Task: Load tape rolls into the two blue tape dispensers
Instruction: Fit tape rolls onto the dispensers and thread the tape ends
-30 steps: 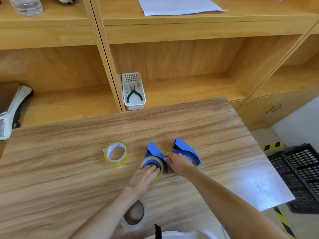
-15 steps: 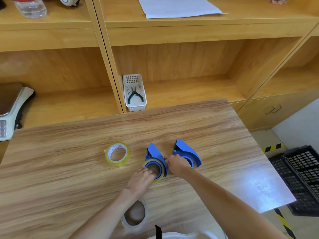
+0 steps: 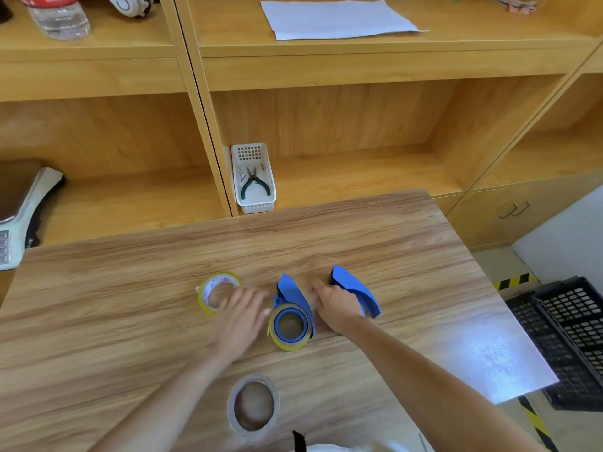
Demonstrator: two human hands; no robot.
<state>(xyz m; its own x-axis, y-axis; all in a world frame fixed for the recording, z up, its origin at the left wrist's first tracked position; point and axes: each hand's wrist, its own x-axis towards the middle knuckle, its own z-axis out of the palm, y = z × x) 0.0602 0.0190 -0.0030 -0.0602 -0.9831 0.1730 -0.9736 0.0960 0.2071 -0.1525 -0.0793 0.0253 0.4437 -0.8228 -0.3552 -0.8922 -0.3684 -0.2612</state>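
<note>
Two blue tape dispensers lie side by side mid-table. The left dispenser (image 3: 291, 293) carries a yellowish tape roll (image 3: 289, 326) on its hub. My left hand (image 3: 240, 316), blurred, fingers spread and holding nothing, hovers between that dispenser and a loose yellow-edged tape roll (image 3: 218, 292), overlapping the roll's near edge. My right hand (image 3: 336, 305) covers the round hub end of the right dispenser (image 3: 357, 290), fingers curled around it; only the pointed blue cover shows. A third, pale roll (image 3: 253, 404) lies flat near the table's front edge.
Behind the wooden table (image 3: 408, 256) stand wooden shelves holding a white basket with pliers (image 3: 254, 179), a scale (image 3: 19, 210), a water bottle (image 3: 57, 14) and a paper sheet (image 3: 336, 17). Black crates (image 3: 567, 337) sit on the floor to the right.
My left hand let go of the roll seated on the left dispenser and moved left toward the loose yellow roll. My right hand shifted right from the left dispenser onto the right one.
</note>
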